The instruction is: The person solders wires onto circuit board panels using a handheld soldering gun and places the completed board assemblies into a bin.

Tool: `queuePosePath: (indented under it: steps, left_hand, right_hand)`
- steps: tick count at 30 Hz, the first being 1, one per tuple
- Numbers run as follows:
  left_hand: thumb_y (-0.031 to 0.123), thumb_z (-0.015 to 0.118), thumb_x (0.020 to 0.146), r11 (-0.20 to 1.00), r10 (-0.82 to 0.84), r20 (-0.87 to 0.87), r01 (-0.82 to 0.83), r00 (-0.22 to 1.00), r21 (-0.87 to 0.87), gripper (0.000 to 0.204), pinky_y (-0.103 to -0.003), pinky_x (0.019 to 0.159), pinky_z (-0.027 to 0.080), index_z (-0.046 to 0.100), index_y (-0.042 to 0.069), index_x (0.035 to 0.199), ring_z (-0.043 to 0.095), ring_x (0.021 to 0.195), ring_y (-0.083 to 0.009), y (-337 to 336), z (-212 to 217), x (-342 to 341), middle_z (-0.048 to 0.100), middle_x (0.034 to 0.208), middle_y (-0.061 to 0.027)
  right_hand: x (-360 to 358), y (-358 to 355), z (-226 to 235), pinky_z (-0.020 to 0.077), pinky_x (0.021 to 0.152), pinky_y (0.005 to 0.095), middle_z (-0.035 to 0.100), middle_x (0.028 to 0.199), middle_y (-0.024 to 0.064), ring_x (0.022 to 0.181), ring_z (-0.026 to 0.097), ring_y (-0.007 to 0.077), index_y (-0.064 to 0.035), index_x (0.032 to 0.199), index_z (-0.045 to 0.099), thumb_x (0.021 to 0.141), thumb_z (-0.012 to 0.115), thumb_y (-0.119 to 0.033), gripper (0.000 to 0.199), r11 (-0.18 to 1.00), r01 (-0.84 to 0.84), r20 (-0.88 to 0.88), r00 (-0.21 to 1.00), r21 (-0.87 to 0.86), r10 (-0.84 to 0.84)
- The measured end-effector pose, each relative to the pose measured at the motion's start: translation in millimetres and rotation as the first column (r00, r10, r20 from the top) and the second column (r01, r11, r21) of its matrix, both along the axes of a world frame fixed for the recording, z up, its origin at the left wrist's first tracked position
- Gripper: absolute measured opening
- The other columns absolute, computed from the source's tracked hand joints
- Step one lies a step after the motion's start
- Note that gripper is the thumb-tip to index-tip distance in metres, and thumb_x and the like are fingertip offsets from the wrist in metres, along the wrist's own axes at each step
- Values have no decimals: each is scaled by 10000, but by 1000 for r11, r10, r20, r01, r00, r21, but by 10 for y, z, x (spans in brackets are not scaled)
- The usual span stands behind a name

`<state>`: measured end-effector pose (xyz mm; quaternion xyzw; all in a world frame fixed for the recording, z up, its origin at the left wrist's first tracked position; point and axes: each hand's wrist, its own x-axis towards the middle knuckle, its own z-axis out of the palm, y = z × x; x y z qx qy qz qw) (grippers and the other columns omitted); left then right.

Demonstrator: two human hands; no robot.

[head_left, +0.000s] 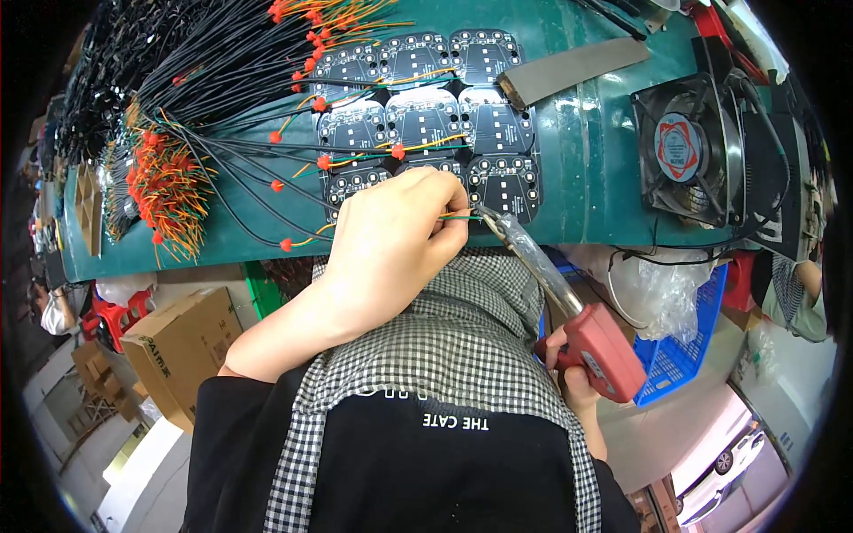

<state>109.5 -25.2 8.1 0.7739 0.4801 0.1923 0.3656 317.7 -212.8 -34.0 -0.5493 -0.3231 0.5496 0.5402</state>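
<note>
My left hand (391, 231) reaches over the near row of black circuit boards (504, 188), its fingers pinched on a thin green and orange wire (458, 217). In my right hand (576, 377) is a red soldering gun (606, 351), gripped by its handle. The gun's long metal barrel slants up to the left, and its tip meets or nearly meets the wire end at the board's edge; I cannot tell which. Other wires with red connectors (398, 152) lie across the boards in the middle and far rows. My left hand hides part of the near row.
Bundles of black cables (222, 80) with red connectors cover the left of the green table (586, 169). A flat grey blade-like strip (577, 71) lies at the far side. A square fan (684, 151) stands on the right. Below are a blue crate (680, 342) and a cardboard box (182, 351).
</note>
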Motion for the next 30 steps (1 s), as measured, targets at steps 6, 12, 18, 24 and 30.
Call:
queuePosePath:
  steps: [6, 12, 18, 24, 30]
  left_hand:
    - [25, 599, 700, 1000, -7, -15, 7, 1000, 6, 79, -294, 535, 438, 549, 26, 761, 541, 596, -190, 16, 14, 11, 539, 675, -64]
    - [7, 601, 692, 1000, -10, -30, 10, 999, -7, 84, -251, 523, 408, 561, 13, 766, 480, 547, -126, 33, 27, 23, 496, 632, -48]
    - [18, 599, 701, 1000, -15, -82, 17, 997, 25, 80, -264, 521, 419, 553, 18, 767, 520, 557, -138, 12, 50, 35, 501, 629, -52]
    - [-3, 609, 717, 990, -51, -94, 63, 994, 125, 111, -257, 557, 430, 539, 30, 797, 566, 660, -152, 1, 97, 21, 533, 739, -77]
    - [-25, 621, 736, 987, -98, 159, 116, 982, -110, 117, -239, 562, 397, 539, 22, 806, 509, 708, -147, 37, 121, -132, 523, 827, -55]
  right_hand:
    - [132, -217, -197, 480, 598, 255, 638, 858, 102, 646, 612, 156, 74, 1179, 469, 667, 765, -350, 728, 995, -87, 275, 957, -46, 96]
    - [143, -218, -162, 491, 645, 274, 639, 853, 104, 677, 631, 182, 57, 1129, 524, 668, 739, -396, 681, 981, -193, 581, 801, 20, 145]
    - [-22, -58, 75, 464, 576, 275, 628, 935, 143, 647, 590, 168, 42, 1181, 436, 719, 707, -445, 724, 1000, 2, 120, 993, 4, -2]
    - [-58, -59, 76, 437, 559, 257, 566, 1075, 196, 611, 549, 164, -19, 1308, 240, 722, 710, -444, 862, 998, 47, -24, 999, 36, -46]
    - [-104, -23, 120, 375, 457, 241, 556, 987, 168, 521, 479, 141, 56, 1160, 417, 752, 656, -487, 721, 991, 119, 58, 991, 68, -123]
